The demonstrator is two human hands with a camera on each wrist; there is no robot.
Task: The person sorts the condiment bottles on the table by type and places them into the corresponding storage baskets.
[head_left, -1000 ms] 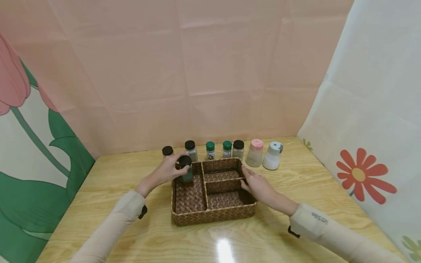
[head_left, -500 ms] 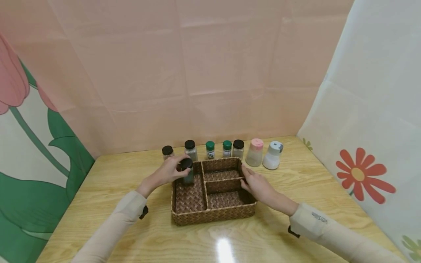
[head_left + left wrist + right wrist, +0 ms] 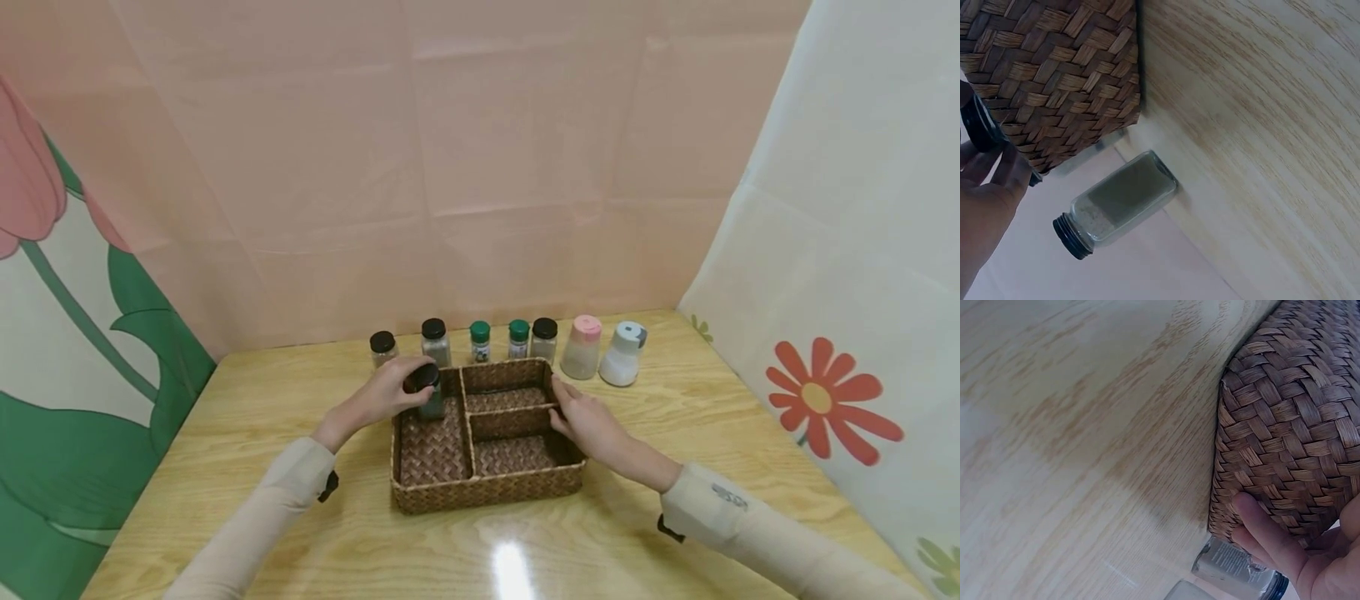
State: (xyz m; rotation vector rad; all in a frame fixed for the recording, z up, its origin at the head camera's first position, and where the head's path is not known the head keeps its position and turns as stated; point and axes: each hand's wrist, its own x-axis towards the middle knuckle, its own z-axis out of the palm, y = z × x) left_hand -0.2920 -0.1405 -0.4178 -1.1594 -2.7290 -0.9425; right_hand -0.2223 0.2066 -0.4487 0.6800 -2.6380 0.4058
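A woven brown basket (image 3: pixel 487 493) with three compartments stands on the table. In its left compartment, at the back, is a black-capped spice jar (image 3: pixel 431 406), upright or nearly so. My left hand (image 3: pixel 378 392) grips this jar by the cap, thumb on the near side and fingers behind. On the basket's right side, my right hand (image 3: pixel 596 429) holds the wall, with the thumb inside; the right wrist view shows fingers (image 3: pixel 1266 534) against the outer weave. Whether the jar touches the basket floor is hard to tell.
Behind the basket stand a black-capped jar (image 3: pixel 383 346), another black-capped jar (image 3: pixel 435 342), two green-capped jars (image 3: pixel 480 340), a third black-capped jar (image 3: pixel 543 340), a pink-topped shaker (image 3: pixel 582 348) and a white shaker (image 3: pixel 622 354). A pink cloth (image 3: pixel 450 167) hangs behind the wooden table (image 3: pixel 337 542).
My left hand has lowered the spice jar a little and shifted it slightly right within the left compartment. The right hand and basket have stayed put.
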